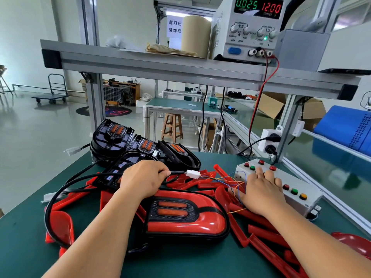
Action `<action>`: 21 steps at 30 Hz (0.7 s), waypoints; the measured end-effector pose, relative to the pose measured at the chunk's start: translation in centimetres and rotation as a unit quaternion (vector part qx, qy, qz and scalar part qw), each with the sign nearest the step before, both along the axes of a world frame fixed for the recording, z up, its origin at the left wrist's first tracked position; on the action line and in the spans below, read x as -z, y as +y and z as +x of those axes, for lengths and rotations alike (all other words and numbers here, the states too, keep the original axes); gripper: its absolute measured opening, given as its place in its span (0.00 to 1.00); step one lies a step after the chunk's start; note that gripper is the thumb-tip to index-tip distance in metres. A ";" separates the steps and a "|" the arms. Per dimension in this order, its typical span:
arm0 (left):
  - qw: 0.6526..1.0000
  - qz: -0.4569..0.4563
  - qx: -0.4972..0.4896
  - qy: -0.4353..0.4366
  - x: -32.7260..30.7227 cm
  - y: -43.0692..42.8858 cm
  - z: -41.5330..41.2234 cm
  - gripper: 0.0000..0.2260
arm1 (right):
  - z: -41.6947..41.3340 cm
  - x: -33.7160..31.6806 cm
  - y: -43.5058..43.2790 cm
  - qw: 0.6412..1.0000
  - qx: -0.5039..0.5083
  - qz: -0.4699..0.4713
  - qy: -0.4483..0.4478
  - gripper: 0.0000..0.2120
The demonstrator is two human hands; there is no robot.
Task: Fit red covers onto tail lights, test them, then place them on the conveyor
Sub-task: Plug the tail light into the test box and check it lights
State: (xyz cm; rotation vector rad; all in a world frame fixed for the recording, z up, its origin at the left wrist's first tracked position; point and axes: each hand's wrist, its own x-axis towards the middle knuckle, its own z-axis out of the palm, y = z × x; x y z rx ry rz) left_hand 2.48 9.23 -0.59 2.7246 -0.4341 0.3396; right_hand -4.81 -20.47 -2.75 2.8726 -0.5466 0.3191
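A tail light with its red cover fitted lies on the green table in front of me. My left hand grips its black cable just behind the white connector, which is joined to thin coloured wires running to the grey test box. My right hand rests on that box with fingers stretched out, fingertips near the red buttons. Several loose red covers lie scattered around the light. Uncovered black tail lights are stacked behind my left hand.
A power supply on the upper shelf reads 0.025 and 12.00, with red and black leads dropping to the table. The green conveyor runs along the right behind an aluminium rail. A blue crate sits beyond it.
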 end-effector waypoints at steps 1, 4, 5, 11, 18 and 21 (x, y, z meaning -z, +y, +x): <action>1.000 0.001 0.000 0.002 0.0 0.0 0.0 0.10 | -0.1 0.0 0.0 1.000 0.001 0.000 0.001 0.37; 1.000 0.003 -0.001 -0.001 0.0 -0.1 0.1 0.10 | -0.2 -0.1 0.1 1.000 -0.001 0.001 0.002 0.37; 1.000 0.004 -0.002 -0.004 0.0 -0.1 0.0 0.10 | -0.2 -0.1 0.1 1.000 -0.001 0.001 0.003 0.37; 1.000 0.009 -0.002 -0.009 0.0 -0.1 0.1 0.10 | 0.0 -0.2 0.1 1.000 0.001 -0.017 0.000 0.37; 1.000 0.007 -0.001 -0.003 -0.1 -0.1 0.1 0.10 | 0.2 0.0 0.1 1.000 0.007 -0.023 -0.005 0.39; 1.000 0.009 -0.002 -0.003 -0.1 -0.1 0.0 0.10 | 0.2 0.0 0.2 1.000 0.007 -0.024 -0.006 0.39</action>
